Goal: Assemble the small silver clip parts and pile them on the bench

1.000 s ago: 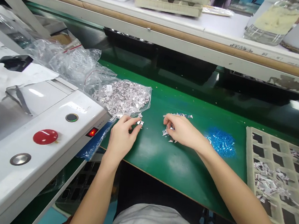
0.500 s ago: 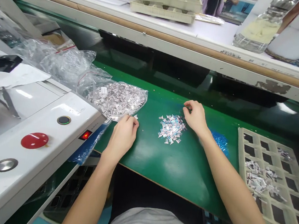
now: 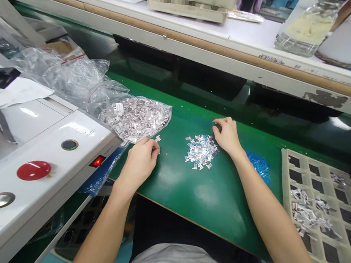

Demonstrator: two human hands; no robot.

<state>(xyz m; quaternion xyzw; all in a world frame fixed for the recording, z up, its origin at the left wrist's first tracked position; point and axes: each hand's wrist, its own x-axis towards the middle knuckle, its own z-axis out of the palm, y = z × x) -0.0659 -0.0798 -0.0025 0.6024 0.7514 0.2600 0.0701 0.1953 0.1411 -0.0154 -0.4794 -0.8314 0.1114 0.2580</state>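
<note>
My left hand [image 3: 140, 163] is closed in a pinch at the lower right edge of a clear plastic bag [image 3: 139, 117] full of small pale parts. Whatever its fingertips grip is hidden. A loose white piece [image 3: 158, 138] lies just beyond those fingers. My right hand [image 3: 227, 136] has thumb and forefinger bent together above the green tabletop [image 3: 183, 203]; what they hold, if anything, is too small to name. Between the hands sits a loose pile of small white and bluish pieces [image 3: 201, 152], touched by neither hand.
Blue film scraps [image 3: 258, 167] lie beyond my right forearm. A compartment tray [image 3: 286, 176] at the right holds similar white pieces. On the left stands a white machine [image 3: 74, 171] with a red button [image 3: 34, 170]. A raised shelf [image 3: 203, 46] runs across the back, bearing trays and a glass bottle [image 3: 305, 32].
My left hand has drawn slightly back and left from the bag edge, and the loose white piece shows more fully. My right hand has shifted slightly left. The view has moved a little.
</note>
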